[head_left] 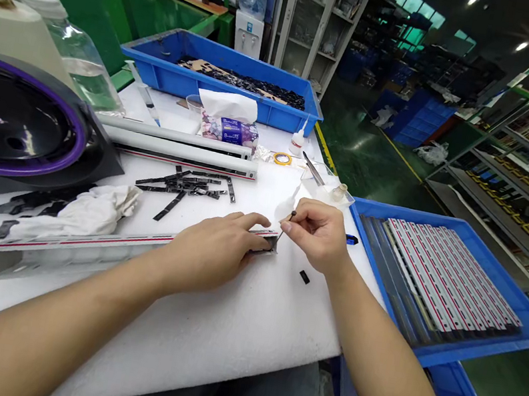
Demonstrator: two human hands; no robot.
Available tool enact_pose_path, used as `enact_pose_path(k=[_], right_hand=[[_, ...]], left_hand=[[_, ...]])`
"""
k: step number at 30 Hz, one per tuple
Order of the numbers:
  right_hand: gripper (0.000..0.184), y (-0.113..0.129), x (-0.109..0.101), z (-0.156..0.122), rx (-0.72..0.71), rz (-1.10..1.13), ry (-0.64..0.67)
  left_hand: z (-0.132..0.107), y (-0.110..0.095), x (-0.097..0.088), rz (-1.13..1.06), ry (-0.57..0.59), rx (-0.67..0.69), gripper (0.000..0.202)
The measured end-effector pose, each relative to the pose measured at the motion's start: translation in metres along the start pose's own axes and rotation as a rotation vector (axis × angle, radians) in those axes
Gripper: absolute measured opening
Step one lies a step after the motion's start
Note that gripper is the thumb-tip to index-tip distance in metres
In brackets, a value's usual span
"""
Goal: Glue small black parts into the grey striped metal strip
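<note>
A long light-grey channel-shaped rail (98,249) with a red stripe lies across the white table. My left hand (216,244) grips its right end, palm down, with the fingers over the edge. Close to that end, my right hand (318,234) pinches a thin dark pin-like tool (281,233) pointing down at the rail's tip. Its exact kind is too small to make out. Just behind my fingertips stands a white bottle with a thin nozzle (286,207), partly hidden. On the table below my right hand lies a small black piece (304,277).
Loose black strips (185,186) lie beyond the rail, near stacked rails (180,154) and a white cloth (84,212). A tissue pack (229,130) and yellow tape roll (282,158) sit farther back. Blue trays stand behind (157,79) and at right (497,352).
</note>
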State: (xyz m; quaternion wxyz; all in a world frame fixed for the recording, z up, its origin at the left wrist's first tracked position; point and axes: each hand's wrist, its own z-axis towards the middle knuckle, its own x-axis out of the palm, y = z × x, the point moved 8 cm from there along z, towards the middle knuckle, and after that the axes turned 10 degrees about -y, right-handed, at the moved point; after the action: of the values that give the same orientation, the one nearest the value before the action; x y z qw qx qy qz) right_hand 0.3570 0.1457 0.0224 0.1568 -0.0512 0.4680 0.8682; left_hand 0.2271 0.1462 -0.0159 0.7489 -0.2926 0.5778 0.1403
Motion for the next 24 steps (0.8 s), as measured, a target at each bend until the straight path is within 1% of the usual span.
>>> enact_pose_path(k=[5, 13, 15, 16, 17, 18, 20, 22, 23, 24], right_hand=[[0.027, 0.000, -0.003, 0.001, 0.007, 0.007, -0.008], [0.024, -0.002, 0.002, 0.000, 0.020, -0.015, 0.018], [0.023, -0.003, -0.003, 0.001, 0.009, 0.017, -0.007], [0.023, -0.004, -0.010, 0.004, -0.004, 0.050, -0.055], [0.023, -0.004, -0.022, 0.007, -0.022, 0.089, -0.136], [0.024, -0.006, -0.038, 0.010, -0.041, 0.124, -0.244], [0.023, -0.012, -0.079, 0.014, -0.078, 0.131, -0.536], [0.022, -0.017, -0.120, 0.012, -0.109, 0.023, -0.840], [0.021, -0.020, -0.136, 0.010, -0.114, -0.054, -0.952], [0.021, -0.022, -0.148, 0.010, -0.108, -0.132, -1.023]], left_hand=[[0.001, -0.001, -0.001, 0.012, 0.011, 0.003, 0.037], [0.001, -0.001, 0.000, 0.025, 0.017, 0.012, 0.038], [0.002, -0.002, 0.000, 0.023, 0.019, 0.014, 0.039], [0.002, -0.001, 0.000, 0.021, 0.021, 0.010, 0.039], [0.002, -0.001, 0.000, 0.021, 0.025, 0.004, 0.039], [0.002, 0.000, 0.000, 0.021, 0.029, -0.003, 0.039], [0.002, 0.001, 0.001, 0.022, 0.040, -0.019, 0.039], [0.001, 0.003, 0.002, 0.020, 0.055, -0.031, 0.038], [0.000, 0.003, 0.002, 0.018, 0.063, -0.037, 0.039], [0.000, 0.003, 0.002, 0.018, 0.068, -0.042, 0.039]])
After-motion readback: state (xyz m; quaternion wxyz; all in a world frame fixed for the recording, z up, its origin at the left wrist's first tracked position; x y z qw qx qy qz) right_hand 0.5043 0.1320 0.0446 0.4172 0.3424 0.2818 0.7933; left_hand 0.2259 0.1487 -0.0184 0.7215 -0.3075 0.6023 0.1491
